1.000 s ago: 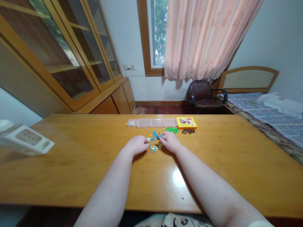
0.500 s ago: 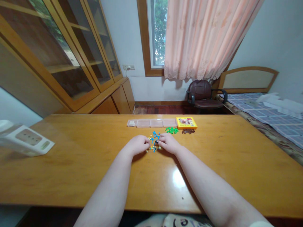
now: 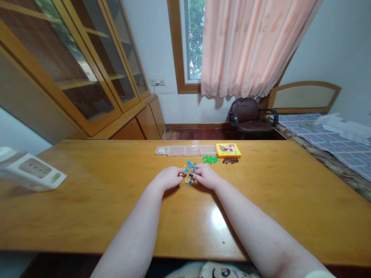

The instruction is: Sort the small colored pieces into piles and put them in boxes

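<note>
Small blue pieces [image 3: 190, 166] lie scattered on the table between my two hands, with a mixed cluster of yellow and blue pieces [image 3: 190, 181] just nearer to me. My left hand [image 3: 171, 177] rests at the left of them, its fingers bent and drawn together over the tabletop. A bit of yellow shows by its fingertips. From the right, my right hand [image 3: 206, 175] reaches in with curled fingers, its dark-nailed thumb beside the blue pieces. What either hand pinches is too small or hidden to name.
Behind the hands are a pile of green pieces [image 3: 210, 159], a pile of brown pieces [image 3: 230, 160], a yellow box [image 3: 228, 150] and a row of clear plastic trays [image 3: 191, 151]. A white container [image 3: 34, 170] stands at the table's left. A brown chair [image 3: 246, 116] is beyond the table [image 3: 116, 216].
The left fingers have shifted slightly and spread a little, with yellow showing by them. Some yellow and blue pieces near me sit closer together, further right. The right hand has barely moved.
</note>
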### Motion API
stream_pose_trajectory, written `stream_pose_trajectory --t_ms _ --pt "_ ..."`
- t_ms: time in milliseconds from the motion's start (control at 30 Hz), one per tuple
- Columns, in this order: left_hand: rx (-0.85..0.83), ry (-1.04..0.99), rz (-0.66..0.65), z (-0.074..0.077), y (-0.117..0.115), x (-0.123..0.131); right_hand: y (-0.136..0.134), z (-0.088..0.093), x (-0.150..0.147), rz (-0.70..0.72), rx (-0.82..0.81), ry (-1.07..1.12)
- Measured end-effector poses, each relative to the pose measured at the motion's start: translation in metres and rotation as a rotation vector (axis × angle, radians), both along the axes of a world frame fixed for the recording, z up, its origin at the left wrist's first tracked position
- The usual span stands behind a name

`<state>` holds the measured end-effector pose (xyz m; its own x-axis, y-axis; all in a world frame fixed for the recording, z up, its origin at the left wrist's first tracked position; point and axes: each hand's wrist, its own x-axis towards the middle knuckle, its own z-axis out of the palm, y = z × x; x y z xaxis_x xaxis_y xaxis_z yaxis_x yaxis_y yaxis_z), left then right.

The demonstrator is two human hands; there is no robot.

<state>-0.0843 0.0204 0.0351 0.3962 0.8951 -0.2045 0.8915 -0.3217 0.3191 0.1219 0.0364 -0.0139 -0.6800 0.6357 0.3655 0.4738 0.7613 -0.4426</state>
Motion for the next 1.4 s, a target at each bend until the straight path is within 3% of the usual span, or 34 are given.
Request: stream_pose_trajectory --t_ms 200,500,733,967,1200,1400 --pt "-0.03 -0.046 -0.055 0.0 -0.001 0.0 0.001 -0.004 -0.001 0.063 -0.006 0.008" --pt "-0.115 -0.063 -0.082 -0.003 -0.001 0.0 -0.002 0.003 -0.001 -0.044 0.009 -0.004" --pt "-0.101 -0.012 -0.008 0.001 -0.003 -0.001 -0.001 0.0 -0.002 0.142 -0.037 0.1" --pt "-0.11 -0.049 -0.026 0.002 -0.003 0.001 -0.002 0.002 -0.002 0.085 -0.029 0.082" --pt "-0.202 -0.052 -0.041 0.008 -0.008 0.003 -0.002 0.001 -0.005 0.281 -0.07 0.043" --pt "-0.112 -0.086 -0.012 0.011 -0.007 0.0 -0.001 -0.001 -0.003 0.093 -0.007 -0.006"
